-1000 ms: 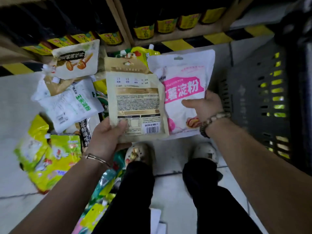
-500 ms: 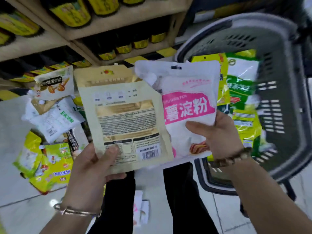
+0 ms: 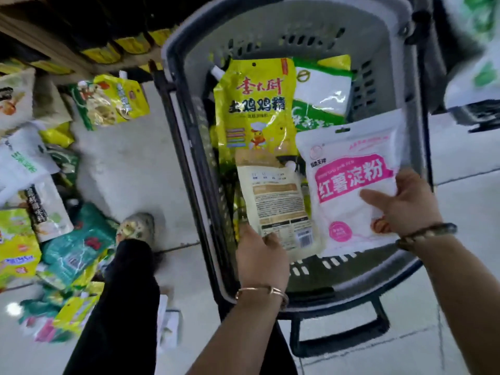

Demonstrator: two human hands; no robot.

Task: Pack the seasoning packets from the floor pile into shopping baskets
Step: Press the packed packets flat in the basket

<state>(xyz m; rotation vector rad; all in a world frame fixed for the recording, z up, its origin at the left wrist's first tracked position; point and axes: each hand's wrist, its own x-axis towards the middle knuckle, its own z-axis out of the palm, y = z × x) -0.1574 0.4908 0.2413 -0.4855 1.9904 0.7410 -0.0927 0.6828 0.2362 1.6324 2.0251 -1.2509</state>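
My left hand (image 3: 261, 257) grips the bottom edge of a beige and gold packet (image 3: 274, 201), its printed back and barcode facing me. My right hand (image 3: 403, 205) pinches a white packet with a pink label (image 3: 351, 180) by its lower right side. Both packets hang inside the mouth of a grey shopping basket (image 3: 305, 16), over its near half. A yellow chicken-seasoning pouch (image 3: 255, 104) and a white and green packet (image 3: 320, 97) lie in the basket. The floor pile of packets (image 3: 40, 212) spreads along the left.
Wooden shelves with dark bottles bearing yellow labels (image 3: 100, 54) run across the top left. My black trouser leg and shoe (image 3: 135, 228) stand between pile and basket. The basket's black handle frame (image 3: 338, 339) sits near my wrists. More packets (image 3: 484, 63) show blurred at the top right.
Both hands have carried their packets rightward from above the pile and down into the basket's mouth. The view has swung with them onto the basket.
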